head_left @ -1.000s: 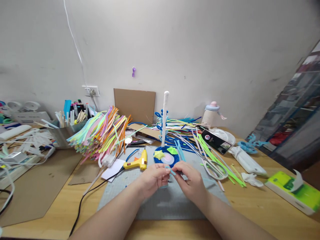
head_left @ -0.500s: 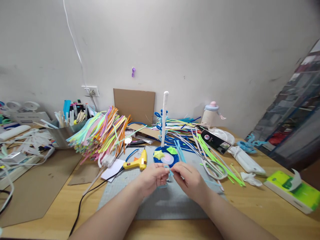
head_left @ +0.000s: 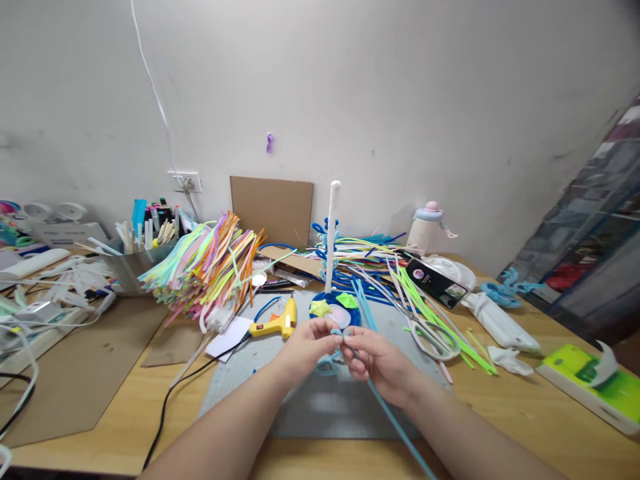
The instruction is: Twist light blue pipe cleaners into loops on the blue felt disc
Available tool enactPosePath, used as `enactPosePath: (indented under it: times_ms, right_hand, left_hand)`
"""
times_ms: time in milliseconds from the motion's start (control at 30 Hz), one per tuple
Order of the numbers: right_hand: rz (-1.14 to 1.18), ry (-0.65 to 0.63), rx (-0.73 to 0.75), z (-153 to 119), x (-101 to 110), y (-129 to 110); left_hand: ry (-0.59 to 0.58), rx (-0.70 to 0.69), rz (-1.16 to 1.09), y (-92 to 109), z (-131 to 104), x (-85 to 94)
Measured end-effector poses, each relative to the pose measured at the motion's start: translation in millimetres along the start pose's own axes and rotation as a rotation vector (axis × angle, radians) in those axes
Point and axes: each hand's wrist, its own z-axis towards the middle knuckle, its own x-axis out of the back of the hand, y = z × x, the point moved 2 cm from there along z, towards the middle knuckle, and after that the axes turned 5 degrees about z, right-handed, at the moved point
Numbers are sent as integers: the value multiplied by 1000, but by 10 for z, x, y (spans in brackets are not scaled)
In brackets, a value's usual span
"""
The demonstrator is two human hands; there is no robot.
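Note:
Both hands meet over the grey cutting mat [head_left: 300, 413], pinching a light blue pipe cleaner [head_left: 395, 420] between thumbs and fingers. My left hand [head_left: 315, 345] grips its bent end; my right hand [head_left: 375, 360] is closed on it just beside. The long tail runs from under the right hand toward the lower right. Below the fingers, a bent light blue loop [head_left: 327, 366] shows. Just behind the hands stands a dark blue round base [head_left: 353, 319] bearing a yellow star [head_left: 321, 308], a green star [head_left: 347, 301] and an upright white stick [head_left: 332, 233] with blue curls.
A yellow glue gun [head_left: 275, 323] lies left of the hands, its black cord trailing forward. Scissors [head_left: 435, 339], green pipe cleaners [head_left: 465, 347] and a phone [head_left: 435, 283] lie to the right. A large pipe cleaner bundle [head_left: 205, 267] is at the left, a bottle [head_left: 425, 228] at the back.
The right hand has turned, its fingers now curled under the pipe cleaner. A long light blue tail now extends toward the lower right. The view has shifted slightly.

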Motion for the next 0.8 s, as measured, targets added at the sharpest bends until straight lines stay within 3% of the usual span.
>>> enactPosePath:
  times_ms: [67, 167, 233, 300, 467, 800]
  right_hand:
    - [-182, 52, 186, -3, 43, -86]
    - [-657, 210, 726, -67, 95, -242]
    - [-1027, 207, 1035, -135, 76, -291]
    - [-1292, 194, 1208, -192, 48, -297]
    - [-1506, 238, 1291, -247, 3, -269]
    - [-1484, 300, 1255, -197, -9, -224]
  left_hand:
    - [-28, 53, -104, -18, 2, 4]
    - [-70, 138, -274, -36, -2, -1]
    - [-77, 180, -331, -43, -6, -8]
    - [-82, 206, -349, -51, -11, -20]
    - [-87, 209, -361, -72, -21, -52]
    - [-67, 131, -253, -97, -23, -57]
